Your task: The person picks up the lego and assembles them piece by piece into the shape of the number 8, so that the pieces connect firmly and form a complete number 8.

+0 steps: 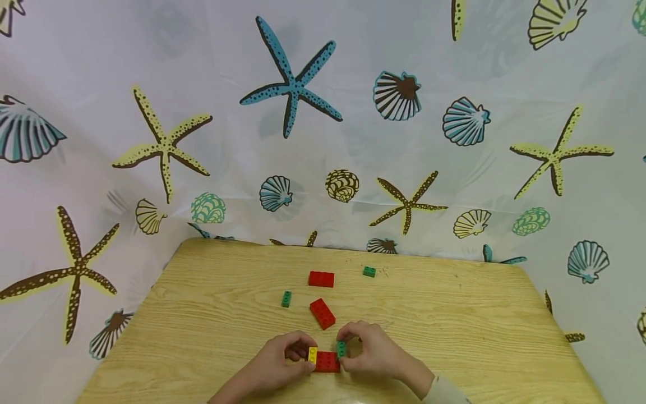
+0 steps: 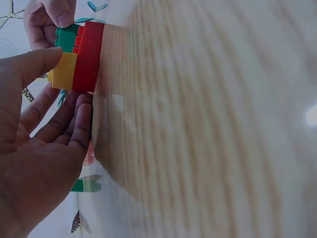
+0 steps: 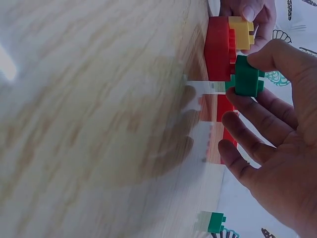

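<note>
A red toy brick (image 1: pixel 327 362) lies on the wooden table between both hands. On its left end sits a small yellow brick (image 1: pixel 312 355), which my left hand (image 1: pixel 282 359) pinches between thumb and fingers. My right hand (image 1: pixel 370 350) pinches a small green brick (image 1: pixel 340 349) at the right end of the red brick. In the right wrist view the green brick (image 3: pixel 246 76) is right by the studs of the red brick (image 3: pixel 218 48), overhanging its end. The left wrist view shows the yellow brick (image 2: pixel 64 71) pressed flush against the red brick's studded side.
Beyond the hands lie a tilted red brick (image 1: pixel 322 313) and another red brick (image 1: pixel 321 279) farther back. One small green brick (image 1: pixel 286 298) is to their left, another green brick (image 1: pixel 369 271) to the back right. A shell-patterned cloth (image 1: pixel 323 140) hangs behind the table (image 1: pixel 454 325).
</note>
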Available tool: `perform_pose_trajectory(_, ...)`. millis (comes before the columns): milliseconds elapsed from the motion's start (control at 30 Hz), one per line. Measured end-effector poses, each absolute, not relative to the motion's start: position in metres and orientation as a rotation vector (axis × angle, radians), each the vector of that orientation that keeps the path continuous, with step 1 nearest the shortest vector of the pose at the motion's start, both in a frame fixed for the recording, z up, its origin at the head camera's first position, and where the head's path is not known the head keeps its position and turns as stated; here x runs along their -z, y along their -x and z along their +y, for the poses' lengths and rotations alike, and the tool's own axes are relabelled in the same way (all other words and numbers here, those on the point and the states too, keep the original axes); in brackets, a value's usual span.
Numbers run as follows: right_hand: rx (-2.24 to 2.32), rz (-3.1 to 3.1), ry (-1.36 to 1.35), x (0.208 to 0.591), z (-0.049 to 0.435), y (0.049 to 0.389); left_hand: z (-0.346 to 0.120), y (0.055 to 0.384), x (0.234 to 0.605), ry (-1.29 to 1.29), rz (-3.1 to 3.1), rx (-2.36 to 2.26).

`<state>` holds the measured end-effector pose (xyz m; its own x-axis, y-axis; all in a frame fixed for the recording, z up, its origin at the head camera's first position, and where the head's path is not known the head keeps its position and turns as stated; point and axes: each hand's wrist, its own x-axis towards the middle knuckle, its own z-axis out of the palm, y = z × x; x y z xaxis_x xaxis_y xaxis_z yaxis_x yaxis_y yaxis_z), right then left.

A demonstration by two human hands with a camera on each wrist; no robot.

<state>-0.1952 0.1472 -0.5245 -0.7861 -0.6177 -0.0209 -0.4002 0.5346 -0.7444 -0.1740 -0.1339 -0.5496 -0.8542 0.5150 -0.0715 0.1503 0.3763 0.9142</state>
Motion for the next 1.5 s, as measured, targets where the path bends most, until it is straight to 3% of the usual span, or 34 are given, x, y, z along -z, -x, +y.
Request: perform_pose_trajectory(1500, 1.148, 2.475, 0.867, 0.5312, 0.1481, 0.1881, -0.1337, 0.1726, 0.5483, -0.588, 2.259, -1.526)
